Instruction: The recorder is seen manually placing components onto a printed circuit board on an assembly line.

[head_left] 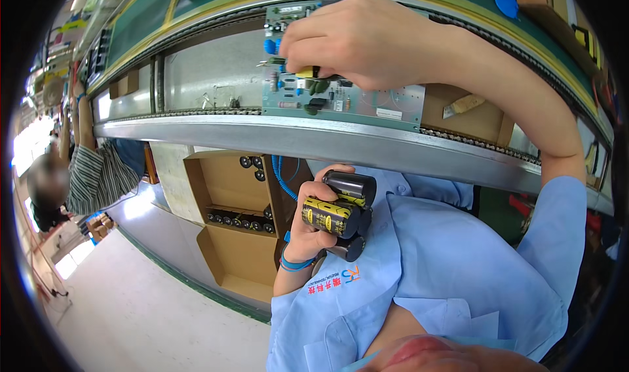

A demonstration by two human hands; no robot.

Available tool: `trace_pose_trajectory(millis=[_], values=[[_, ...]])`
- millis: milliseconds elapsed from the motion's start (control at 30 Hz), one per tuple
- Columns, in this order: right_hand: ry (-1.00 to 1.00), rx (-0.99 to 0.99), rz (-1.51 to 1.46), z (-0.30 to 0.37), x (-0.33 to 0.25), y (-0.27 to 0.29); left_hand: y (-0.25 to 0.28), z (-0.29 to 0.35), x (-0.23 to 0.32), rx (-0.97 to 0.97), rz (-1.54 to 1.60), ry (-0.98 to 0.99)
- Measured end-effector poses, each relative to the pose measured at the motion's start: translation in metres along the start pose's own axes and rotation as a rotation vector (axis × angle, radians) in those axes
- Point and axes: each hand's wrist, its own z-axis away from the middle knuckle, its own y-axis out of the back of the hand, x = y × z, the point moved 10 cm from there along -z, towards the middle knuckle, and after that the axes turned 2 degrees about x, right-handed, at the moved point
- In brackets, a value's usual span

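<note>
Metal rails (216, 131) carry a circuit board (367, 102); left grip (304, 237) clutches capacitors (333, 216); right grip (350, 41), I cannot tell.

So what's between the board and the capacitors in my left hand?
In the head view, the metal rail runs between the board and the capacitors.

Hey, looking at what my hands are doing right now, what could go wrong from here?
Your left hand holds several black cylindrical capacitors in one bunch, so one might slip out and drop.

Your right hand is low over the crowded parts on the green circuit board, so a finger could knock or bend one.

A blue coiled cord hangs close to your left hand and might snag.
</note>
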Motion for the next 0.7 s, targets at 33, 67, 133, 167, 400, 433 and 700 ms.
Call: trace_pose_trajectory(millis=[33,67,133,167,400,433,700], values=[[0.001,-0.059,0.061,-0.003,-0.003,-0.003,0.002,0.002,0.005,0.006,0.007,-0.007],[0.001,-0.12,0.121,-0.004,-0.004,-0.01,0.003,0.003,0.01,0.012,0.014,-0.014],[0.052,-0.028,0.149,0.006,-0.005,-0.007,0.0,-0.001,0.0,0.078,0.013,-0.007],[0.107,0.063,0.181,0.011,-0.009,0.0,0.002,-0.002,-0.004,0.142,0.012,-0.005],[0.08,0.05,0.258,0.014,-0.012,0.0,-0.002,0.0,-0.009,0.084,0.031,0.042],[0.082,0.029,0.241,0.011,-0.012,-0.002,-0.003,0.0,-0.009,0.082,0.029,0.043],[0.052,-0.01,0.222,0.007,-0.007,-0.006,-0.012,-0.004,-0.007,0.066,0.019,0.053]])
